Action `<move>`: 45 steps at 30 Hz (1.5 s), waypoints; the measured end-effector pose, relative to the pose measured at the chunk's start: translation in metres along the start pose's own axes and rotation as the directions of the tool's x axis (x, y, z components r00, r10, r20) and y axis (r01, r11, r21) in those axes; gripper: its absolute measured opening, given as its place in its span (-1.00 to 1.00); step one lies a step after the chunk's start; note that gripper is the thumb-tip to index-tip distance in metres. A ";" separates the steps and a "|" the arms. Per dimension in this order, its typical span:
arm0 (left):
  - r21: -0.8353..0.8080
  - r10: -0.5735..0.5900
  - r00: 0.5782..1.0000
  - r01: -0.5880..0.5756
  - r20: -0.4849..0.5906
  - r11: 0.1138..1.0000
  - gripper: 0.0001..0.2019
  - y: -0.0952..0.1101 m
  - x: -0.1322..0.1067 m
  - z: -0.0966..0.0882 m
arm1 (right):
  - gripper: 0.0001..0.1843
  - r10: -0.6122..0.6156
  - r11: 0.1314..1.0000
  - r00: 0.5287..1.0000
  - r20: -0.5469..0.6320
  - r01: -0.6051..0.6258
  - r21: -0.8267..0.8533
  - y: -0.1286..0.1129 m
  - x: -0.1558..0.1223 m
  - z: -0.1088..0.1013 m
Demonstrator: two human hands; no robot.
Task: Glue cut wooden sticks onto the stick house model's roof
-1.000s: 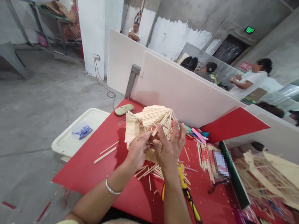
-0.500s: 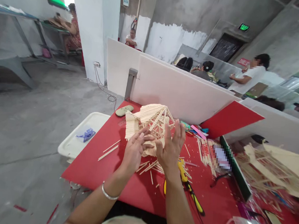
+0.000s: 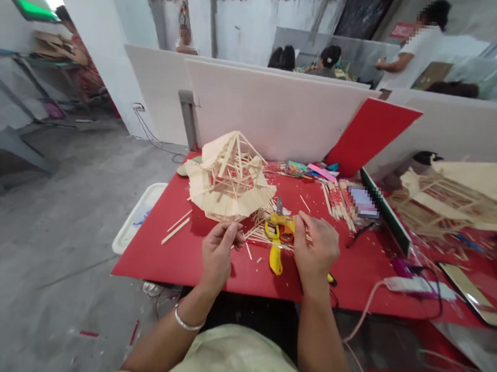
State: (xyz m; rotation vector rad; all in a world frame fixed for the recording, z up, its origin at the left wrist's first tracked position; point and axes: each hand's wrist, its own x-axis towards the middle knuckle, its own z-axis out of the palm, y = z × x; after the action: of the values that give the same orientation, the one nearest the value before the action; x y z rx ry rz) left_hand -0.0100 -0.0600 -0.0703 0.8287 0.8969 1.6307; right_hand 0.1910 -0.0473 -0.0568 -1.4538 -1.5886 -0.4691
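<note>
A small house model built of thin wooden sticks stands on the red table, just beyond my hands and free of them. My left hand hovers in front of the model with its fingers curled and thumb pressed to them; what it pinches is too small to make out. My right hand rests on the table to the right, its fingertips closed on the handle of yellow scissors. Loose sticks lie scattered between the hands and the model.
A white tray sits off the table's left edge. White partitions and a leaning red board close the back. To the right are a bundle of sticks, another stick model, a phone and a cable. People work behind the partition.
Both hands let go of the stick model, which now stands on the table. The right hand dropped to the yellow scissors, the left hand drew back. The view tilted down.
</note>
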 end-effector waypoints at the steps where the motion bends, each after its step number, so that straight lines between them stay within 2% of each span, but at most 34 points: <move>1: 0.062 -0.030 0.999 0.029 0.017 0.998 -0.78 -0.011 -0.003 0.000 | -0.76 0.030 0.999 0.999 0.033 -0.029 -0.036 0.011 -0.006 -0.007; 4: 0.313 -0.115 0.992 0.093 0.051 0.945 -0.78 -0.045 -0.009 -0.005 | -0.71 0.119 0.987 0.981 0.151 -0.100 -0.128 0.043 -0.023 -0.023; 6: 0.504 -0.071 0.994 0.019 0.085 0.863 -0.80 -0.063 -0.010 -0.010 | -0.68 0.166 0.978 0.960 0.226 -0.130 -0.164 0.062 -0.034 -0.028; 9: 0.738 -0.004 0.981 -0.142 0.192 0.659 -0.81 -0.079 -0.008 -0.017 | -0.66 0.224 0.967 0.923 0.312 -0.171 -0.186 0.080 -0.050 -0.027; 12: 0.867 -0.011 0.965 -0.229 0.261 0.442 -0.78 -0.080 0.000 -0.020 | -0.66 0.262 0.962 0.881 0.394 -0.206 -0.180 0.088 -0.058 -0.021; 16: 0.952 -0.021 0.977 -0.200 0.210 0.232 -0.75 -0.075 0.015 -0.024 | -0.66 0.285 0.958 0.833 0.474 -0.228 -0.175 0.093 -0.059 -0.015; 21: 0.984 -0.049 0.986 -0.152 0.158 0.096 -0.73 -0.075 0.026 -0.025 | -0.68 0.279 0.960 0.829 0.485 -0.230 -0.159 0.101 -0.059 -0.011; 24: 0.982 -0.094 0.978 -0.189 0.189 0.005 -0.72 -0.079 0.029 -0.016 | -0.68 0.273 0.962 0.830 0.487 -0.229 -0.148 0.104 -0.061 -0.009; 27: 0.965 -0.142 0.967 -0.231 0.213 -0.125 -0.71 -0.086 0.035 -0.001 | -0.68 0.263 0.965 0.826 0.499 -0.225 -0.136 0.105 -0.064 -0.010; 31: 0.938 -0.201 0.966 -0.215 0.164 -0.270 -0.69 -0.098 0.045 0.015 | -0.68 0.261 0.965 0.817 0.514 -0.232 -0.123 0.104 -0.070 -0.013; 35: 0.922 -0.196 0.970 -0.201 0.141 -0.330 -0.70 -0.103 0.047 0.022 | -0.70 0.258 0.966 0.814 0.521 -0.229 -0.120 0.101 -0.072 -0.012; 39: 0.921 -0.152 0.977 -0.191 0.147 -0.338 -0.73 -0.093 0.039 0.017 | -0.68 0.246 0.969 0.825 0.508 -0.228 -0.100 0.097 -0.071 -0.011; 42: 0.943 -0.124 0.976 -0.206 0.178 -0.263 -0.78 -0.074 0.028 0.007 | -0.67 0.226 0.972 0.843 0.488 -0.229 -0.056 0.093 -0.069 -0.010; 45: 0.968 -0.145 0.966 -0.230 0.214 -0.103 -0.84 -0.053 0.018 -0.007 | -0.66 0.205 0.975 0.855 0.476 -0.223 -0.019 0.086 -0.068 -0.008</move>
State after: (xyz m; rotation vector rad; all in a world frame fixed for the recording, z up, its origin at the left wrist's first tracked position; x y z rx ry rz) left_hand 0.0039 -0.0344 -0.1186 2.0971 1.9790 0.4205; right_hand 0.2671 -0.0733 -0.1325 -1.7876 -1.7651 0.0621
